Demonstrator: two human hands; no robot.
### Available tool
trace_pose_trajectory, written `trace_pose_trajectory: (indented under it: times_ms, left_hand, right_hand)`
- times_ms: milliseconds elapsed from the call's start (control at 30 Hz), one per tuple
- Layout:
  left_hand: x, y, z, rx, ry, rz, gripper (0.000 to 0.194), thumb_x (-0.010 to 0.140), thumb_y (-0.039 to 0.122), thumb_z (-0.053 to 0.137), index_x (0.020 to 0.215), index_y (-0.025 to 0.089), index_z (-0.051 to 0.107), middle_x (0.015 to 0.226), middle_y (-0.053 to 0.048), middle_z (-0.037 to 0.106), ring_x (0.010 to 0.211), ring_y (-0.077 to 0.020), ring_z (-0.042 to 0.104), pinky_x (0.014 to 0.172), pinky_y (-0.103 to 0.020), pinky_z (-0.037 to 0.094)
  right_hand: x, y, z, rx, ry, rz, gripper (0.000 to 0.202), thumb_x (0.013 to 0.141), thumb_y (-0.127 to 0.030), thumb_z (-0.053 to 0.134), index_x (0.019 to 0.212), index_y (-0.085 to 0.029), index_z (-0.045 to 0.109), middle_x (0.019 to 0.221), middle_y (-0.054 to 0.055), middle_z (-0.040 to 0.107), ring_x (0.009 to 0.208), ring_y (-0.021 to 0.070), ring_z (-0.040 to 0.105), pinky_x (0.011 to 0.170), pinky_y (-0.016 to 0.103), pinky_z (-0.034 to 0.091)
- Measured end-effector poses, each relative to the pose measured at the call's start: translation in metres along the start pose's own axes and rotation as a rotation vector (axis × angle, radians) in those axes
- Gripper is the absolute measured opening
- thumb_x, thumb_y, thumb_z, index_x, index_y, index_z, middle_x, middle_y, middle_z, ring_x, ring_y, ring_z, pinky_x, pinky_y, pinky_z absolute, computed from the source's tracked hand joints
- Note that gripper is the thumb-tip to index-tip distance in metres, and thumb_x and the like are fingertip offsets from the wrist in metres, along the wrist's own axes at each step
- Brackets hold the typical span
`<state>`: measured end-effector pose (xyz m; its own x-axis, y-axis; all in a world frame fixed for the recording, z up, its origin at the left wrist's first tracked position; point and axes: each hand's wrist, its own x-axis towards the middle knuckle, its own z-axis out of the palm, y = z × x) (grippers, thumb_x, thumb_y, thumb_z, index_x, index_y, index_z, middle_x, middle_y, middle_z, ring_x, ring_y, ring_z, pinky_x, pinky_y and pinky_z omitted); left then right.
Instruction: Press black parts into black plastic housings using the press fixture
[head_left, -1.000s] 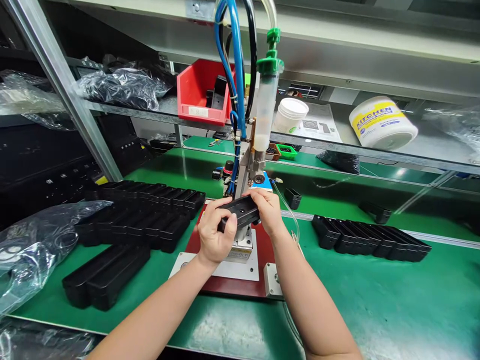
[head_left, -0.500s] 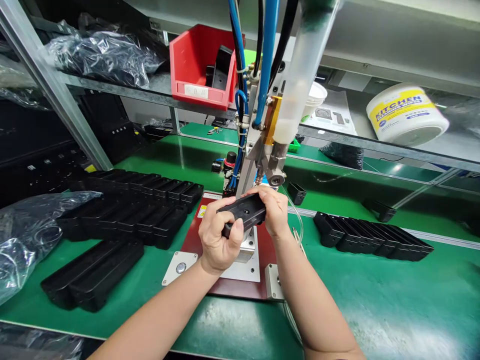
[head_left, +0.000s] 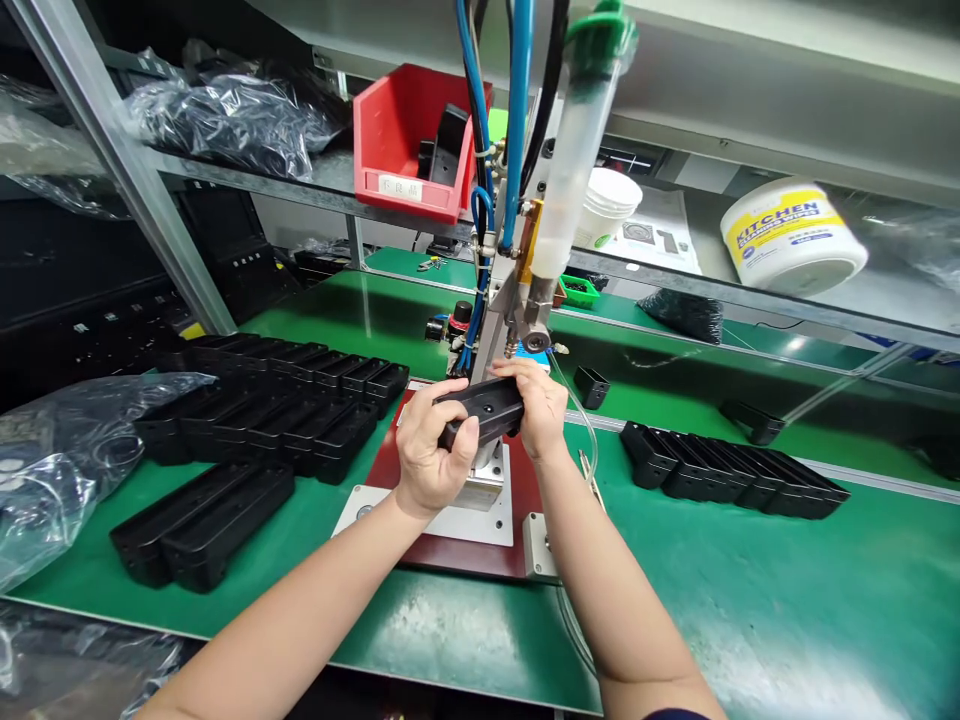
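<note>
1. Two hands closed on one black housing [head_left: 482,409], held above the red base plate [head_left: 390,462] at the middle of the green bench [head_left: 750,590].
2. Left hand [head_left: 427,462] wrapped round the housing's near-left end, thumb on its near face, fingers curled over the top.
3. Right hand [head_left: 541,408] clasped on the far-right end, fingers over the upper edge.
4. Housing tilted, left end lower and nearer, right end higher, spanning the gap between both hands.
5. Directly below the dispenser nozzle [head_left: 534,340]; touching or just under it, cannot tell.
6. Translucent syringe barrel [head_left: 572,170] with green cap leaning above the nozzle, blue hoses [head_left: 519,120] rising beside it on the left.
7. Metal fixture block [head_left: 487,478] just beneath the housing, seated on a white plate on the red base.
8. Rows of black housings [head_left: 277,410] laid out on the left of the bench, two longer black trays [head_left: 199,520] nearer.
9. Another row of black parts [head_left: 735,475] on the right, well apart from the hands.
10. Red bin [head_left: 405,150] on the far shelf to the left of the hoses; white tub [head_left: 795,240] lying on its side on the far right of that shelf.
</note>
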<state>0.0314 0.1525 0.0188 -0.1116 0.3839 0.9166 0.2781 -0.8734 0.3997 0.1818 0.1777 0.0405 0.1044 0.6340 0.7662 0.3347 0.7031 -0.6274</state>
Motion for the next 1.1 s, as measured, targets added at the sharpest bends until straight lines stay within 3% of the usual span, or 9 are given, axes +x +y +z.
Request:
trace_pose_trajectory:
  times_ms: [100, 233, 333, 400, 733, 867, 1100]
  left_hand:
    - [0.004, 0.001, -0.005, 0.013, -0.026, 0.032, 0.01, 0.09, 0.019, 0.052, 0.091, 0.018, 0.062, 0.109, -0.009, 0.064, 0.102, -0.0205, 0.063, 0.089, -0.04, 0.053]
    - [0.008, 0.004, -0.009, 0.026, -0.056, 0.132, 0.011, 0.087, 0.013, 0.053, 0.087, 0.018, 0.063, 0.097, -0.006, 0.066, 0.106, -0.0225, 0.062, 0.092, -0.044, 0.053]
    - [0.008, 0.007, -0.01, 0.07, -0.072, 0.18, 0.005, 0.082, 0.016, 0.062, 0.087, 0.019, 0.062, 0.088, -0.004, 0.066, 0.104, -0.0236, 0.063, 0.09, -0.045, 0.055]
    - [0.006, 0.008, -0.01, 0.108, -0.08, 0.187, 0.013, 0.079, 0.017, 0.069, 0.089, 0.019, 0.061, 0.088, -0.004, 0.065, 0.104, -0.0244, 0.062, 0.09, -0.045, 0.056]
    - [-0.003, 0.007, -0.005, 0.14, -0.049, 0.193, 0.023, 0.077, 0.011, 0.071, 0.094, 0.018, 0.058, 0.09, -0.005, 0.061, 0.109, -0.0254, 0.058, 0.092, -0.045, 0.055]
    - [-0.004, 0.006, -0.002, 0.189, -0.009, 0.223, 0.019, 0.078, 0.014, 0.07, 0.092, 0.019, 0.057, 0.086, -0.004, 0.06, 0.105, -0.0248, 0.059, 0.087, -0.043, 0.056]
    - [-0.005, 0.005, 0.0, 0.233, -0.043, 0.219, 0.019, 0.079, 0.016, 0.069, 0.092, 0.019, 0.055, 0.086, -0.005, 0.058, 0.106, -0.0257, 0.059, 0.088, -0.044, 0.055]
  right_hand:
    - [0.003, -0.006, -0.006, -0.083, -0.031, -0.045, 0.03, 0.09, -0.031, 0.043, 0.081, -0.024, 0.071, 0.104, 0.005, 0.067, 0.103, 0.0207, 0.061, 0.094, 0.038, 0.047]
    - [0.005, -0.02, -0.015, -0.221, -0.111, -0.083, 0.03, 0.093, -0.036, 0.043, 0.089, -0.026, 0.071, 0.094, 0.005, 0.069, 0.095, 0.0215, 0.061, 0.091, 0.04, 0.047]
    - [0.005, -0.026, -0.017, -0.294, -0.137, -0.111, 0.034, 0.095, -0.039, 0.04, 0.095, -0.025, 0.071, 0.096, 0.006, 0.069, 0.096, 0.0228, 0.061, 0.091, 0.042, 0.047]
    - [0.003, -0.027, -0.015, -0.313, -0.141, -0.119, 0.036, 0.096, -0.04, 0.037, 0.098, -0.025, 0.07, 0.099, 0.006, 0.069, 0.098, 0.0225, 0.061, 0.092, 0.041, 0.047]
    - [-0.001, -0.012, -0.003, -0.242, -0.024, -0.134, 0.037, 0.098, -0.035, 0.035, 0.094, -0.026, 0.07, 0.096, 0.005, 0.069, 0.093, 0.0186, 0.063, 0.088, 0.035, 0.049]
    - [0.002, -0.009, -0.001, -0.213, -0.043, -0.107, 0.037, 0.096, -0.035, 0.035, 0.09, -0.025, 0.07, 0.091, 0.004, 0.07, 0.089, 0.0185, 0.064, 0.085, 0.036, 0.05]
    - [0.004, -0.013, -0.004, -0.181, -0.086, -0.025, 0.036, 0.093, -0.036, 0.037, 0.086, -0.025, 0.072, 0.09, 0.004, 0.069, 0.088, 0.0194, 0.064, 0.085, 0.036, 0.05]
